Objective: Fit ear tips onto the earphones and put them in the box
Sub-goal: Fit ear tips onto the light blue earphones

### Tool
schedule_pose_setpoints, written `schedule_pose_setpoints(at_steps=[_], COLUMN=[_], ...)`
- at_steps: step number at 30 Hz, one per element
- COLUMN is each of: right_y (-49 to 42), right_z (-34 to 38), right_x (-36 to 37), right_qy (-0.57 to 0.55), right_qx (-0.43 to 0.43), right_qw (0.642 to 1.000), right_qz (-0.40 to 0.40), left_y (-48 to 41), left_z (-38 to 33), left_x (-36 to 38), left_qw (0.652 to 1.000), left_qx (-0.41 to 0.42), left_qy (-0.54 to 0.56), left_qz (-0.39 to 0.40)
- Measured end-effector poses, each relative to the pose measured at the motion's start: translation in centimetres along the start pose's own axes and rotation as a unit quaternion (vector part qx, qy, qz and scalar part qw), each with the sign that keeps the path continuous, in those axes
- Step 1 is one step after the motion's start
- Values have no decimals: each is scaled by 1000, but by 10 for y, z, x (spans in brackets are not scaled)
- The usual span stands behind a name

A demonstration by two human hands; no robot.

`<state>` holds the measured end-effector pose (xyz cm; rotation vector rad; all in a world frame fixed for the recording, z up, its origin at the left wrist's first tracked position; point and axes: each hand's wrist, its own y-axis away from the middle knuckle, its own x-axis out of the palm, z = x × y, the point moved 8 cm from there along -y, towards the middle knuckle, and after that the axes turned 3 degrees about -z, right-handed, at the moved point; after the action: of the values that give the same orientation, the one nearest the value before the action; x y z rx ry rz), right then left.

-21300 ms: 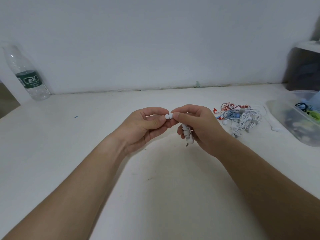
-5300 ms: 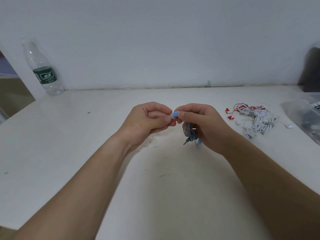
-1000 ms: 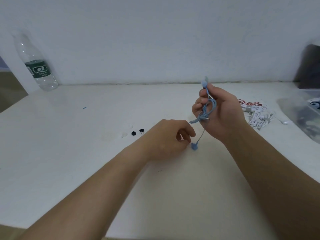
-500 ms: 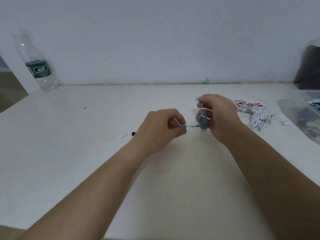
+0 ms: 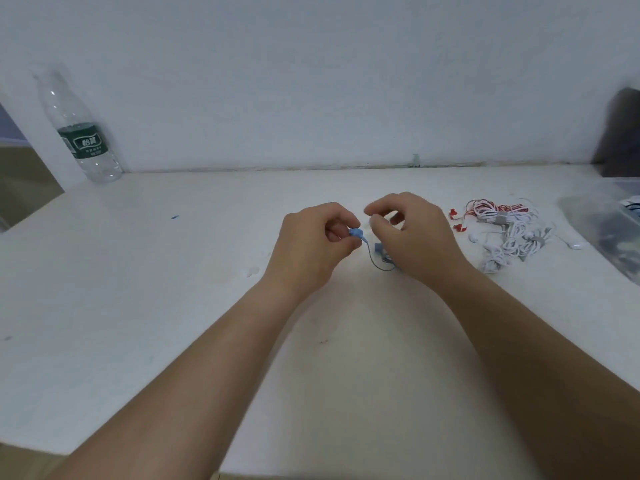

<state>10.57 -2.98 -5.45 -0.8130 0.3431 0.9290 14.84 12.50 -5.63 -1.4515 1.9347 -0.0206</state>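
My left hand (image 5: pixel 311 244) pinches a blue earbud (image 5: pixel 356 233) between thumb and forefinger, just above the white table (image 5: pixel 173 306). The earbud's thin blue cable (image 5: pixel 375 259) loops down and right into a small coil tucked under my right hand (image 5: pixel 412 237). That hand's lower fingers curl round the coil, while its thumb and forefinger are bent close to the earbud; whether they hold an ear tip is blurred. The clear plastic box (image 5: pixel 602 233) sits at the right edge, apart from both hands.
A pile of white and red earphones (image 5: pixel 505 230) lies right of my hands. A small pale ear tip (image 5: pixel 252 271) lies left of my left wrist. A plastic water bottle (image 5: pixel 83 133) stands at the back left, a dark object (image 5: pixel 623 133) at the back right.
My left hand moved from the stretched cable to pinching the blue earbud. My right hand dropped lower with the coil, and the two hands came closer together.
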Motion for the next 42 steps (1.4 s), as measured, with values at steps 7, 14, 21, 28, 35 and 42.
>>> schedule_pose_setpoints(at_steps=[7, 14, 21, 28, 35, 42], right_y=[9, 7, 8, 8, 10, 7], right_z=[5, -9, -12, -13, -6, -4], right_x=[24, 20, 25, 26, 25, 17], right_qy=[-147, -237, -199, -188, -214, -257], right_qx=[28, 90, 99, 98, 83, 73], right_qw=[983, 967, 975, 977, 972, 963], right_qz=[109, 29, 12, 16, 47, 44], left_y=[-3, -18, -3, 2, -2, -11], left_z=[1, 23, 41, 45, 40, 26], left_x=[-9, -48, -28, -20, -24, -25], left_qw=[999, 993, 977, 968, 979, 987], left_qx=[-5, -62, -206, -212, -181, -114], left_qy=[37, 10, -29, -84, -73, 111], left_qz=[-18, -102, 35, 100, 65, -3])
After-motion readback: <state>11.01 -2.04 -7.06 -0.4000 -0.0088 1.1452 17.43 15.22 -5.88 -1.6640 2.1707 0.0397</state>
